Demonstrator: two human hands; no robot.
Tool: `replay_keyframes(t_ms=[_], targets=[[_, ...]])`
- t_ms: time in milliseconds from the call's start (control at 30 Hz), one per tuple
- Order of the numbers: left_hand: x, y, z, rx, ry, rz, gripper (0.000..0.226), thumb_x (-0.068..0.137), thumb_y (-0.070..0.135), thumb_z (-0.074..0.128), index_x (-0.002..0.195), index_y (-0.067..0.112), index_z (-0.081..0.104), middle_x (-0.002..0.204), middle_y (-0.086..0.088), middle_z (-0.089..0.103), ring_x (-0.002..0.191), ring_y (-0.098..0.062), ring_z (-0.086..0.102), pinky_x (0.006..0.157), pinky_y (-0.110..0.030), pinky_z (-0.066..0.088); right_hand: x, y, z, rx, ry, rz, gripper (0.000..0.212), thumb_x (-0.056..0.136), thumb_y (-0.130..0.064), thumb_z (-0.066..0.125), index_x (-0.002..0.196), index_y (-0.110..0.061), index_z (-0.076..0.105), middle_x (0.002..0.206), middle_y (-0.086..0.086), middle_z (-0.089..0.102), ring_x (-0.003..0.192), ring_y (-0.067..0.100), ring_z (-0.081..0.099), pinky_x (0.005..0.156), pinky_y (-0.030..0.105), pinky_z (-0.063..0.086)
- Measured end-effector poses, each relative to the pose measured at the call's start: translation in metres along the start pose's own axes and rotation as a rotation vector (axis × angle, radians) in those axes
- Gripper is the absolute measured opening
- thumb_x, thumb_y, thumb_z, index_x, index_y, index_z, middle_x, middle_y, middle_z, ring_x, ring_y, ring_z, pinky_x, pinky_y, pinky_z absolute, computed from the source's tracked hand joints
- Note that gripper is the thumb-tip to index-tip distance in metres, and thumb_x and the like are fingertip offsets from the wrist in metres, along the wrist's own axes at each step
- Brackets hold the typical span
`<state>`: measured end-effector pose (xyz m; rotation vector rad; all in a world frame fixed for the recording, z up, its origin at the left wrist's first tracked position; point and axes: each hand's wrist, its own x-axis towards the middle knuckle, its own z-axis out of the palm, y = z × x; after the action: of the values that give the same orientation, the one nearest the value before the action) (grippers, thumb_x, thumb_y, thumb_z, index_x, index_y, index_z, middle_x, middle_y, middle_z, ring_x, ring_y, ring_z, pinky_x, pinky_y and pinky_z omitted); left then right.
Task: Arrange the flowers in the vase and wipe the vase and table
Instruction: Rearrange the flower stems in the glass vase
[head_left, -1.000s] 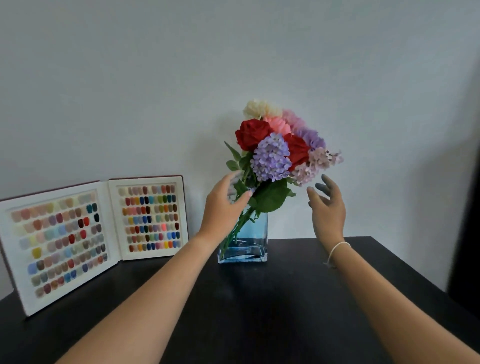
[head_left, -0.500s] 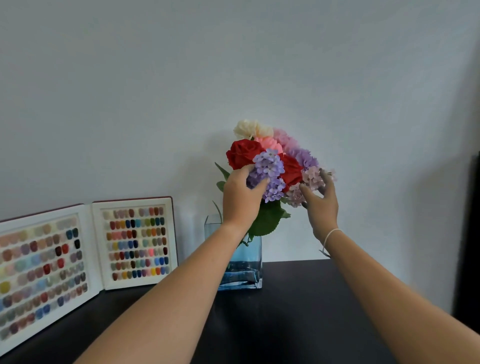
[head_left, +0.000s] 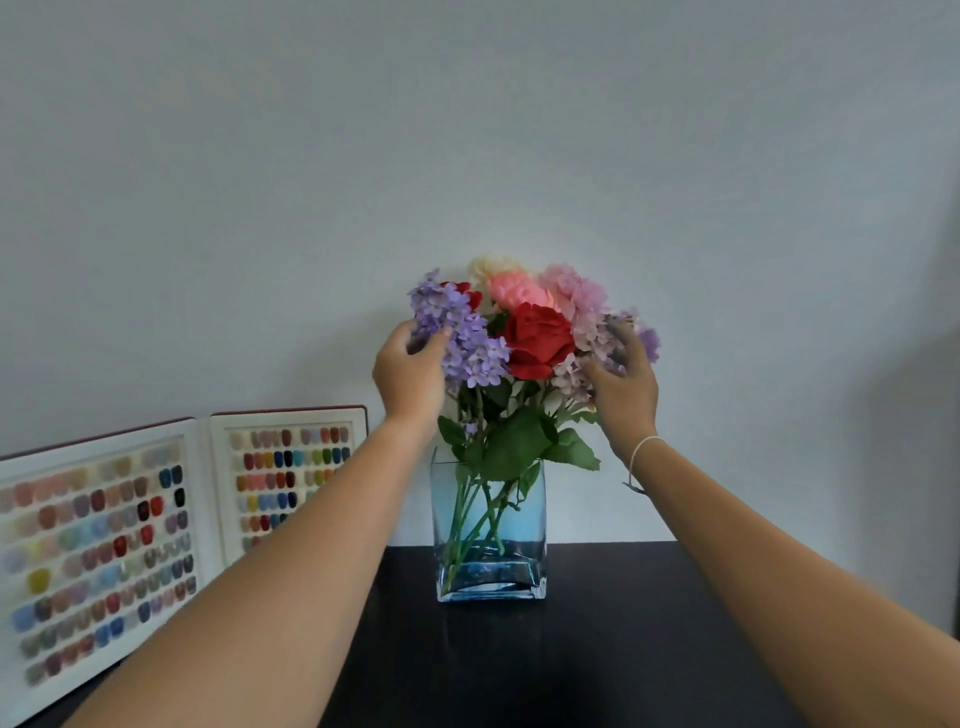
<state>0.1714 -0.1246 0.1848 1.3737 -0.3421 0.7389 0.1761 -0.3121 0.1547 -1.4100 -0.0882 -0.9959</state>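
Purple hydrangea cluster (head_left: 462, 338), pinched by my left hand (head_left: 410, 376), leans left of the bouquet standing upright in the square blue glass vase (head_left: 491, 525); my right hand (head_left: 621, 387), fingers spread, cups the pale lilac blooms (head_left: 597, 322) opposite.

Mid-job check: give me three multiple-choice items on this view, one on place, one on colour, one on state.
1. The swatch book stands where, from the vase?
A. left B. right C. behind
2. The table is
A. white B. black C. red
3. The left hand is
A. flat on the table B. on the purple flowers C. on the vase

Key: 1 A, the book leans on the wall at image left. 2 B, its top is black. 3 B, its fingers close on the purple bloom; the right hand touches the other side.
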Motion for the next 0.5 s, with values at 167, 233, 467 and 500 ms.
replay_keyframes(t_ms=[167, 233, 467, 500], targets=[[0.02, -0.004, -0.038, -0.093, 0.121, -0.114, 0.014, 0.086, 0.017, 0.06, 0.076, 0.026, 0.058, 0.084, -0.002, 0.063, 0.091, -0.029, 0.064, 0.082, -0.05, 0.055, 0.002, -0.014, 0.03, -0.043, -0.066, -0.069, 0.048, 0.084, -0.002, 0.056, 0.12, -0.033, 0.051, 0.123, -0.001, 0.052, 0.053, 0.001, 0.046, 0.052, 0.018, 0.05], [0.027, -0.008, -0.052, -0.152, 0.16, -0.157, 0.006, 0.086, 0.016, 0.06, 0.083, 0.021, 0.058, 0.086, -0.002, 0.063, 0.088, -0.024, 0.064, 0.077, -0.045, 0.057, 0.004, -0.018, 0.04, -0.053, -0.096, -0.077, 0.047, 0.084, -0.002, 0.054, 0.119, -0.033, 0.052, 0.126, 0.003, 0.053, 0.048, 0.001, 0.044, 0.045, 0.017, 0.046], [0.04, -0.027, -0.089, -0.373, 0.285, -0.329, 0.013, 0.087, 0.015, 0.06, 0.1, 0.016, 0.057, 0.113, -0.011, 0.062, 0.101, -0.028, 0.062, 0.071, -0.038, 0.056, 0.01, -0.018, 0.038, -0.165, -0.05, -0.072, 0.048, 0.082, -0.001, 0.045, 0.116, -0.035, 0.053, 0.12, 0.005, 0.057, 0.046, 0.005, 0.045, 0.041, 0.015, 0.041], [0.039, -0.028, -0.092, -0.404, 0.293, -0.345, 0.013, 0.087, 0.014, 0.059, 0.1, 0.016, 0.057, 0.113, -0.01, 0.061, 0.102, -0.028, 0.061, 0.071, -0.037, 0.055, 0.012, -0.017, 0.034, -0.152, -0.021, -0.059, 0.049, 0.082, 0.001, 0.044, 0.116, -0.033, 0.054, 0.119, 0.005, 0.057, 0.047, 0.007, 0.044, 0.04, 0.014, 0.041]])
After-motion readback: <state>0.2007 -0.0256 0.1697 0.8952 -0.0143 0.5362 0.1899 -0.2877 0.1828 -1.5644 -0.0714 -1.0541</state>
